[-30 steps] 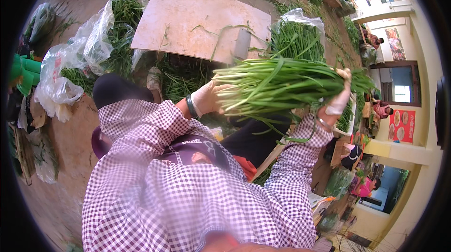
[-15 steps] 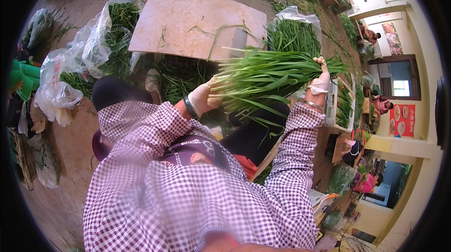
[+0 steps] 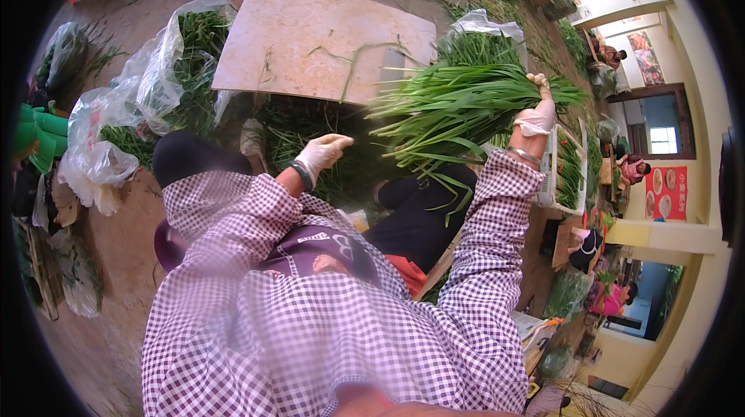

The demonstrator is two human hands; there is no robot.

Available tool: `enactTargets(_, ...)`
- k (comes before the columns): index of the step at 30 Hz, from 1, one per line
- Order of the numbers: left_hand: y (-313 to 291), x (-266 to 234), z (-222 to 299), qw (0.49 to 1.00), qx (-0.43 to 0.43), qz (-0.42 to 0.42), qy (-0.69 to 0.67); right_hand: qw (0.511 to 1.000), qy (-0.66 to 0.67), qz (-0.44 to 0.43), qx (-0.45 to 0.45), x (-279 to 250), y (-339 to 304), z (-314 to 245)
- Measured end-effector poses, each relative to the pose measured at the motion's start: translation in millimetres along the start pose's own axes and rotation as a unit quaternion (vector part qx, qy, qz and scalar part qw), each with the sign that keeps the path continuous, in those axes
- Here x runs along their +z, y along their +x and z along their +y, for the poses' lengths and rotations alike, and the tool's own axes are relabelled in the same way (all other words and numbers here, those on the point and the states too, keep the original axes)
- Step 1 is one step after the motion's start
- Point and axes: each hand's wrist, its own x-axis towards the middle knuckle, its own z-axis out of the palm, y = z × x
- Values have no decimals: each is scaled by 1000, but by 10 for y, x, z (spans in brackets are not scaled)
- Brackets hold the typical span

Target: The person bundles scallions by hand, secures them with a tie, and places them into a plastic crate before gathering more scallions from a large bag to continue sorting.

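My right hand [image 3: 538, 100], in a pale glove, is closed round the leafy end of a big bunch of garlic chives [image 3: 458, 102]. The bunch lies out sideways, its pale stem ends fanned toward the left and a few leaves drooping over my dark trouser leg. Apart from those stem ends, my left hand [image 3: 324, 154], gloved too, has its fingers drawn together; nothing shows in them. Beneath it lies a dark heap of loose green leaves [image 3: 299, 126]. More chives [image 3: 481, 50] stand in a clear plastic bag behind the bunch.
A pale board [image 3: 326, 40] with stray leaves on it lies ahead of me. Clear bags [image 3: 101, 141] of greens stand at the left. To the right is a white crate [image 3: 550, 168] with chives. Other people [image 3: 613, 299] sit along the wall at far right.
My left hand has come away from the stem ends and moved slightly left. My right hand has lifted the bunch a little up and to the right.
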Motion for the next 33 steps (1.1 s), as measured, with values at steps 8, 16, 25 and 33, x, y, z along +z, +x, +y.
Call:
enactTargets(8, 136, 411, -34, 994, 65, -37, 83, 999, 6, -52, -9, 117, -88, 145)
enactTargets(16, 57, 324, -41, 995, 93, -31, -14, 997, -6, -73, 21, 90, -131, 120)
enactTargets(25, 162, -832, -579, 704, -67, 58, 705, 985, 35, -169, -10, 258, -331, -120)
enactTargets(33, -184, 201, 278, 850, 331, 198, 358, 985, 29, -168, 1, 42, -335, -101)
